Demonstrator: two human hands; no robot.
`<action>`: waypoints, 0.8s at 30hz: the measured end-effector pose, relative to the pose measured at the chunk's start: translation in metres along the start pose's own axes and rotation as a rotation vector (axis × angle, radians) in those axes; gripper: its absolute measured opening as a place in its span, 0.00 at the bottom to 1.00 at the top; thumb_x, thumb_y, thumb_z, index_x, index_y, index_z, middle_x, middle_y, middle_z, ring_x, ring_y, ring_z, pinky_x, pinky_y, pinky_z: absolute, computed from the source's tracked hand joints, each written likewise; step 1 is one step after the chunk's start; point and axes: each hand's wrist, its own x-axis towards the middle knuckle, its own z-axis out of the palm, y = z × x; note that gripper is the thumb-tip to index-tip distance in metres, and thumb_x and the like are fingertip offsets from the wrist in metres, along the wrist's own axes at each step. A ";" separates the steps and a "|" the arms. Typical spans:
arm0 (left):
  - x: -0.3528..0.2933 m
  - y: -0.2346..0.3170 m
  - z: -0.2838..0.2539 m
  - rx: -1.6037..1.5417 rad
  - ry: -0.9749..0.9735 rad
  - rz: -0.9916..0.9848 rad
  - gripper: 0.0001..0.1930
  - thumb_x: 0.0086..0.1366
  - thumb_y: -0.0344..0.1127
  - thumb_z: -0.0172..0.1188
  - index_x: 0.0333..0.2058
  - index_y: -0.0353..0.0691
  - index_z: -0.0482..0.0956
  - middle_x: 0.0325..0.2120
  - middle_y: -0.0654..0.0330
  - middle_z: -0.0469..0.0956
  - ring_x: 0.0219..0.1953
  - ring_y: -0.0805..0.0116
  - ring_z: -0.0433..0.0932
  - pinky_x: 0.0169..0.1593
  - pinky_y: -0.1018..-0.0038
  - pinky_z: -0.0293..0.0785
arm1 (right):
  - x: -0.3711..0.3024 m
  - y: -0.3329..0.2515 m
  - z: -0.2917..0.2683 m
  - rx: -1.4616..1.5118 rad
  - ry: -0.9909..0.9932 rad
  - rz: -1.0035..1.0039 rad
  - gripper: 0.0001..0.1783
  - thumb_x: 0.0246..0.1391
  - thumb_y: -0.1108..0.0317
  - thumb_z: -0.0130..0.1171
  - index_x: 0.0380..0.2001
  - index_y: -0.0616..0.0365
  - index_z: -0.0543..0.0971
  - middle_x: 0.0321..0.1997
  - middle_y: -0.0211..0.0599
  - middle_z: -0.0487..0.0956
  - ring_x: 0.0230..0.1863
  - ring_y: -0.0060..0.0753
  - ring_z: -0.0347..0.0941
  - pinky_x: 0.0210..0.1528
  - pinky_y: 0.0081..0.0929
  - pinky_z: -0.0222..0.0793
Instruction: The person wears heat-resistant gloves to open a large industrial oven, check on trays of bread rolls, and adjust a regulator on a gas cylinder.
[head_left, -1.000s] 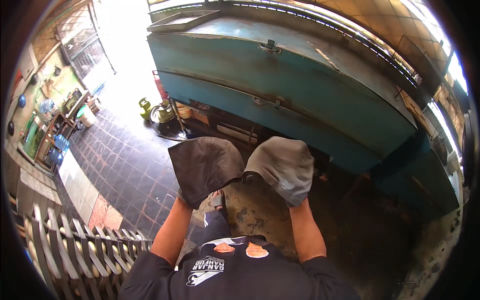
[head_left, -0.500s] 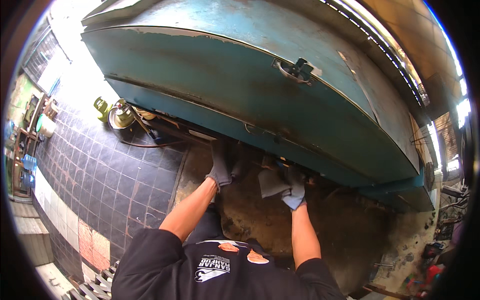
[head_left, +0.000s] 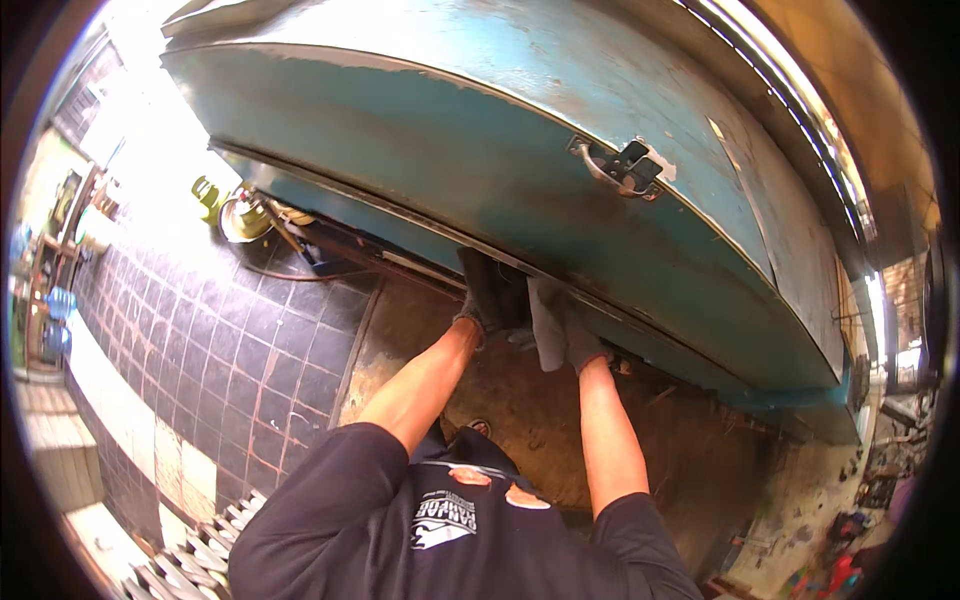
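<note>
Both my hands reach to the lower front of a large blue-green metal cabinet (head_left: 420, 150), wrapped in grey fabric. My left hand (head_left: 474, 312) is at a dark gap below the cabinet's long ledge, with a dark grey flap of cloth (head_left: 480, 280) rising from it. Just to the right, my right hand (head_left: 582, 345) wears a grey covering and has a lighter grey cloth (head_left: 546, 325) hanging at its fingers. The cloth hides the left hand's fingers. What lies in the gap between the hands is too dark to make out.
A metal handle (head_left: 615, 170) sticks out from the cabinet's upper edge. Green gas cylinders (head_left: 208, 198) stand at its left end, with a hose (head_left: 290, 275) on the dark tiled floor (head_left: 230, 350). Assorted clutter (head_left: 850, 550) lies at the lower right.
Both hands have moved up against the cabinet's lower front and closer together. The right hand's cloth now hangs upright beside the gap. The view has shifted slightly.
</note>
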 end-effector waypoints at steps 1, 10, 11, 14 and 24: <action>0.001 -0.001 -0.020 0.086 -0.014 0.043 0.22 0.79 0.55 0.49 0.57 0.43 0.74 0.36 0.61 0.77 0.34 0.58 0.75 0.45 0.65 0.76 | -0.010 -0.002 -0.003 0.151 -0.015 0.031 0.23 0.72 0.54 0.53 0.61 0.57 0.76 0.58 0.44 0.80 0.58 0.39 0.77 0.64 0.38 0.72; -0.035 -0.036 -0.042 0.325 -0.065 0.240 0.64 0.60 0.93 0.31 0.75 0.42 0.63 0.57 0.56 0.77 0.52 0.56 0.74 0.52 0.57 0.74 | -0.122 0.023 -0.011 1.066 0.195 0.291 0.34 0.76 0.43 0.48 0.69 0.60 0.70 0.68 0.42 0.75 0.67 0.37 0.74 0.71 0.37 0.68; -0.036 -0.032 -0.044 0.225 -0.017 0.115 0.64 0.60 0.93 0.31 0.76 0.42 0.63 0.63 0.55 0.75 0.56 0.53 0.74 0.56 0.56 0.74 | -0.132 0.024 -0.018 1.111 0.121 0.221 0.40 0.76 0.38 0.46 0.74 0.61 0.64 0.72 0.42 0.73 0.70 0.41 0.71 0.75 0.37 0.65; -0.042 -0.028 -0.049 0.166 -0.019 0.162 0.62 0.62 0.91 0.31 0.78 0.44 0.60 0.75 0.55 0.65 0.69 0.46 0.68 0.73 0.54 0.65 | -0.158 -0.015 -0.025 1.182 0.142 0.235 0.41 0.76 0.39 0.44 0.77 0.60 0.59 0.77 0.43 0.68 0.73 0.43 0.69 0.78 0.37 0.62; -0.071 -0.036 -0.052 -0.055 -0.046 0.060 0.61 0.60 0.91 0.37 0.78 0.47 0.60 0.75 0.54 0.64 0.73 0.45 0.64 0.75 0.47 0.61 | -0.183 0.006 -0.033 1.598 -0.319 -0.098 0.34 0.78 0.47 0.43 0.75 0.57 0.63 0.75 0.44 0.70 0.73 0.44 0.69 0.77 0.44 0.65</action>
